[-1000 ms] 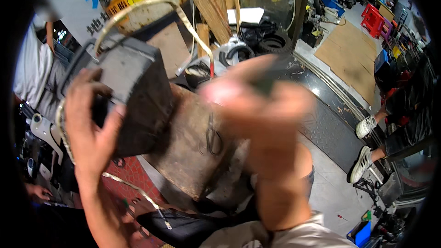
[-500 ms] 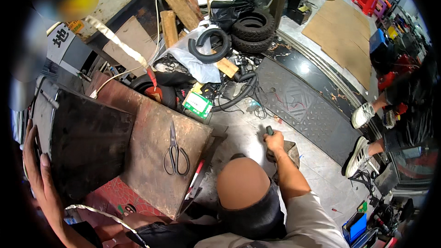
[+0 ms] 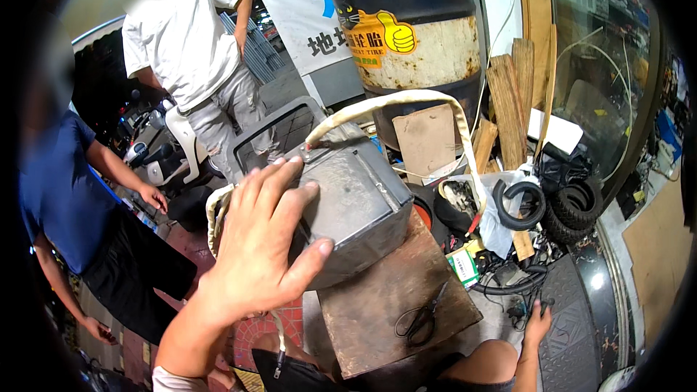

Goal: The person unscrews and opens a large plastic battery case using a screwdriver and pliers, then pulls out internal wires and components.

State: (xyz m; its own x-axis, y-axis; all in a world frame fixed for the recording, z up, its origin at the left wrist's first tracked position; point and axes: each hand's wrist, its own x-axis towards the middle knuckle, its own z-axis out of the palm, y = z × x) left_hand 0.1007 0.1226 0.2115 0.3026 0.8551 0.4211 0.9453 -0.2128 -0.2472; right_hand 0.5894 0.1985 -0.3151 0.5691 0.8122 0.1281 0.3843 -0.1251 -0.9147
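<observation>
My left hand [image 3: 258, 236] is spread over the top of a dark grey metal battery box [image 3: 356, 196], fingertips near its cable joint. A black carrying handle [image 3: 272, 127] rises from the box's far side. From the top a thick cream-wrapped cable [image 3: 392, 98] arches right, down to a red-sleeved tip. The box stands on a worn wooden board [image 3: 392, 283]. Black-handled scissors [image 3: 417, 323] lie on that board, nearer me. Low on the right, my right hand [image 3: 537, 325] is closed around a small dark handle, mostly hidden by the fingers.
Two people stand at the left, one in a white T-shirt [image 3: 189, 36], one in a blue shirt [image 3: 69, 189]. A rusty drum [image 3: 421, 36] stands behind the box. Tyres [image 3: 573, 207], wood planks [image 3: 508, 101], tubing and a green-white carton [image 3: 463, 265] crowd the right.
My view has swung up and left, bringing the two people and the drum into sight. My left hand has gone from the box's side to over its top. My right hand stays low, still closed.
</observation>
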